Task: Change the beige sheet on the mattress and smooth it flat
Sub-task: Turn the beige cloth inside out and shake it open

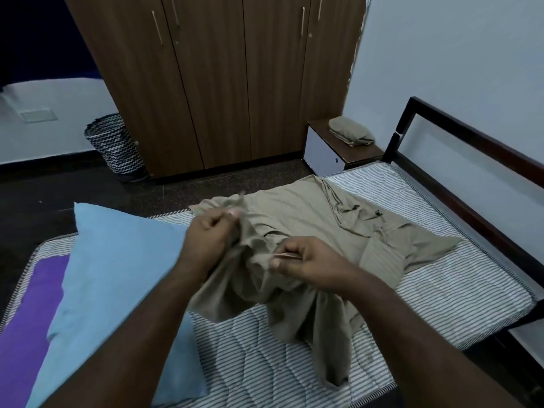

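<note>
My left hand is curled into a fist around a gathered bunch of the crumpled beige cotton sheet, lifting that edge off the bed. My right hand has its grip closed as well, thumb and fingers pinching a fold of the same sheet just beside the left hand. The cloth hangs in loose folds between and below my two hands.

The rest of the sheet lies rumpled across the middle of the white quilted mattress with thin dark stripes, one part spread flat toward the far edge, another part trailing down toward me. Most of the mattress is bare around it.

To my left, a large light-blue pillow lies on the mattress, its edge touching the hanging cloth. Beside it, further left, is a purple cloth.

The dark wooden bed frame runs along the pale wall at right. Past the corner of the bed stands a small bedside cabinet with a dark top and white front, and a folded beige bundle of cloth rests on it. Behind stands a tall brown wooden wardrobe, with a black-and-white zigzag basket on the dark floor near it.
</note>
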`<state>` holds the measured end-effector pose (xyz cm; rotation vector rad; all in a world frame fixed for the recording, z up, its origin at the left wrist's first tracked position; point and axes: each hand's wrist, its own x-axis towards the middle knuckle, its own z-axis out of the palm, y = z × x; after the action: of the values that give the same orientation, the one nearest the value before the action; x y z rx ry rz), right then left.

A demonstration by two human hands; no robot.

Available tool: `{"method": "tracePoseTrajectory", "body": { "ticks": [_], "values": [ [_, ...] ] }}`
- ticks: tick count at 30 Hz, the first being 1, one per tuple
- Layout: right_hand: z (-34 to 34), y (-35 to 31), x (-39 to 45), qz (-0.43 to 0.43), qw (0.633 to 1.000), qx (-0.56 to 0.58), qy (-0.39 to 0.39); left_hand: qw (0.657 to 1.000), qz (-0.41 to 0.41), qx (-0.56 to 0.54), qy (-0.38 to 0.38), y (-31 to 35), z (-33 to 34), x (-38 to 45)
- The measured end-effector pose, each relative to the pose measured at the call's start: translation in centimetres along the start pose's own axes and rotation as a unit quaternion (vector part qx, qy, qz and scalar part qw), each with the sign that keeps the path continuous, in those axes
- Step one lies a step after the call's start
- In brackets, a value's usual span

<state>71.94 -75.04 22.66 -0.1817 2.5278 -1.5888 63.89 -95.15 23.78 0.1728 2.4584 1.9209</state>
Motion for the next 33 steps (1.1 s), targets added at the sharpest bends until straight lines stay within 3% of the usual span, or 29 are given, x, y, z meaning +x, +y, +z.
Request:
{"method": "tracePoseTrajectory", "body": {
  "ticks": [4,10,13,17,20,25,28,33],
  "values": [
    [0.4,0.1,1.6,-0.012,0.999,0.019,0.032,0.981,0.042,-0.037,-0.188,-0.3,2.6,-1.7],
    [0.5,1.3,2.0,-0.007,0.988,0.067,0.137,0.967,0.012,-0.059,-0.249,-1.9,2.7,-2.0],
    [0.8,2.4,1.3,-0.01,0.987,0.023,0.161,0.974,0.018,-0.049,-0.221,-1.7,2.4,-1.7],
    [1.3,5.1,-0.3,-0.032,0.956,-0.181,0.227,0.978,0.0,-0.093,-0.187,-1.2,2.0,-1.9],
    [0.6,8.2,-1.6,0.029,0.931,-0.235,0.277,0.975,-0.038,-0.157,-0.152,-1.0,1.1,-1.5],
    [-3.4,11.0,-4.5,0.164,0.88,-0.231,0.38,0.952,-0.12,-0.281,-0.002,-1.7,-2.3,0.1],
    [-5.3,9.7,-4.4,0.172,0.863,-0.177,0.44,0.964,-0.145,-0.223,0.01,-3.1,-3.6,0.9],
    [-4.7,4.5,-1.9,0.053,0.913,-0.13,0.384,0.994,-0.095,0.0,0.051,-3.8,-2.4,1.2]
  ]
}}
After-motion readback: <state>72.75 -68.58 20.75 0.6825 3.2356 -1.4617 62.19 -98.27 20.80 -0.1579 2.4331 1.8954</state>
